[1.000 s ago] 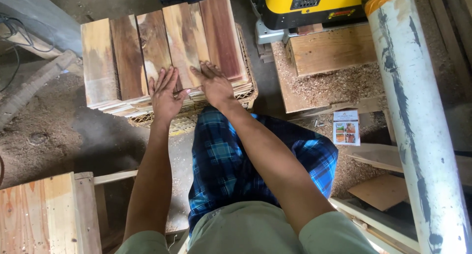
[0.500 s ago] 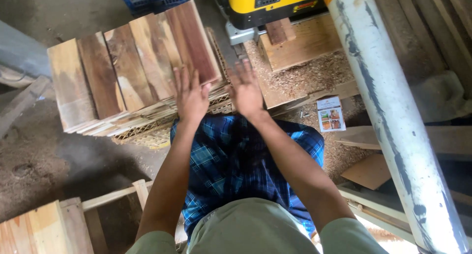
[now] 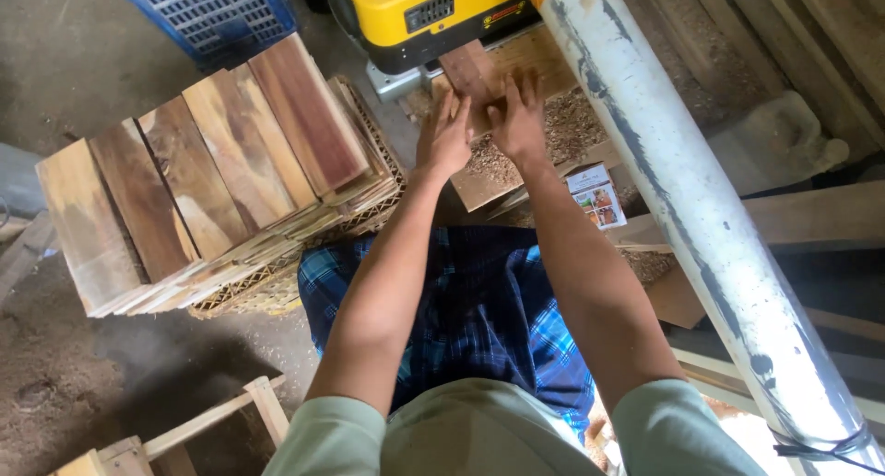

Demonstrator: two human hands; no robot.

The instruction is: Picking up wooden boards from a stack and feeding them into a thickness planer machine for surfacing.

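Yellow planer (image 3: pixel 433 15), blue plaid cloth (image 3: pixel 479 310)

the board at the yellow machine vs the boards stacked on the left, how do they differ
The single board sticks out of the yellow machine, with the left hand and right hand at it; the stacked boards lie untouched, side by side on a woven crate. The single one looks uniformly dark; the stack runs from pale to reddish brown. Both are flat planed wood.
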